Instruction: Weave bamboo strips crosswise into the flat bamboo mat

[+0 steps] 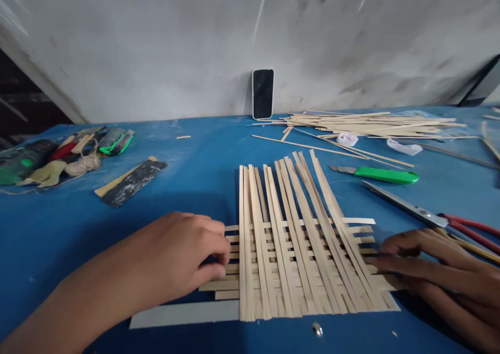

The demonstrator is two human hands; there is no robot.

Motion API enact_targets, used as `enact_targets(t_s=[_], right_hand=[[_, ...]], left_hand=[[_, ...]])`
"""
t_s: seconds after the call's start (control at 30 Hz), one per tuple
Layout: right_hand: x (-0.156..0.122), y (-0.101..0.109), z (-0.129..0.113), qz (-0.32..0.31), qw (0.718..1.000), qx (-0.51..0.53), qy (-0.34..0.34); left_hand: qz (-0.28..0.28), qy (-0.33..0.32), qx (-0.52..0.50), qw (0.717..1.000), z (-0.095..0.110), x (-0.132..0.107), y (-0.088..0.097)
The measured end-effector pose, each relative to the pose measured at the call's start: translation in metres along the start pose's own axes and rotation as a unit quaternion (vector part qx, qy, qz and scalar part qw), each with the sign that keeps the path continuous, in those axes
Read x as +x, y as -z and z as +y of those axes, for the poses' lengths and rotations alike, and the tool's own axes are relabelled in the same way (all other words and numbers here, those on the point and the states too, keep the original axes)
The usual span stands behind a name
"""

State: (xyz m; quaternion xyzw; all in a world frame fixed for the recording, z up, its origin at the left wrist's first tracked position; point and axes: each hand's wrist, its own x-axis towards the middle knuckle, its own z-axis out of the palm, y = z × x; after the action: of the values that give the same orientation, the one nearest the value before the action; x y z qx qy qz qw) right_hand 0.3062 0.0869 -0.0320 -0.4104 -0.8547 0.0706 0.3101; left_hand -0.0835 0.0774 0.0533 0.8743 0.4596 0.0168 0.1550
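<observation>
Left hand [175,255], right hand [429,268] — fingertips on woven pale bamboo strips [246,260]

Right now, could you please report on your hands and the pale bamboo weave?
Left hand, right hand at edges; pale bamboo weave on blue table; red-handled scissors nearby.

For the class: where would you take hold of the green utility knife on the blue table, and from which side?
Grip the green utility knife by its green handle, coming from above on the right, the side of the right hand. It lies flat on the blue table, with its metal end pointing left toward the woven strips, so the handle end is the one to take.
</observation>
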Motion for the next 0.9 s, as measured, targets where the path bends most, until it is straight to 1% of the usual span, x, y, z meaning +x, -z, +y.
enact_targets(t_s=[0.07,0.1,0.13,0.23,0.4,0.67,0.9], right_hand=[[-0.0020,-0.0014,-0.0034,-0.009,0.999,0.029,-0.021],[-0.0023,-0.0021,-0.0051,-0.009,0.999,0.035,-0.027],[-0.0021,-0.0027,-0.0065,-0.007,0.999,0.036,-0.033],[-0.0011,-0.0036,-0.0084,0.000,0.999,0.028,-0.039],[-0.0014,-0.0026,-0.0063,-0.006,0.999,0.029,-0.036],[-0.0006,-0.0020,-0.0058,-0.006,0.999,0.020,-0.044],[-0.0053,-0.0034,-0.0009,-0.012,0.999,0.012,-0.050]], left_hand=[[-0.050,0.016,-0.005,0.999,-0.0001,0.0017,0.0004],[-0.064,0.023,-0.008,0.998,-0.0002,0.0023,0.0006],[-0.066,0.028,-0.011,0.997,-0.0005,0.0026,0.0007],[-0.057,0.028,-0.020,0.998,-0.0023,0.0018,0.0003],[-0.058,0.025,-0.026,0.998,-0.0040,0.0011,0.0002],[-0.039,-0.023,-0.011,0.999,0.0051,0.0087,-0.0027],[-0.036,-0.002,-0.037,0.999,-0.0003,0.0053,-0.0014]])
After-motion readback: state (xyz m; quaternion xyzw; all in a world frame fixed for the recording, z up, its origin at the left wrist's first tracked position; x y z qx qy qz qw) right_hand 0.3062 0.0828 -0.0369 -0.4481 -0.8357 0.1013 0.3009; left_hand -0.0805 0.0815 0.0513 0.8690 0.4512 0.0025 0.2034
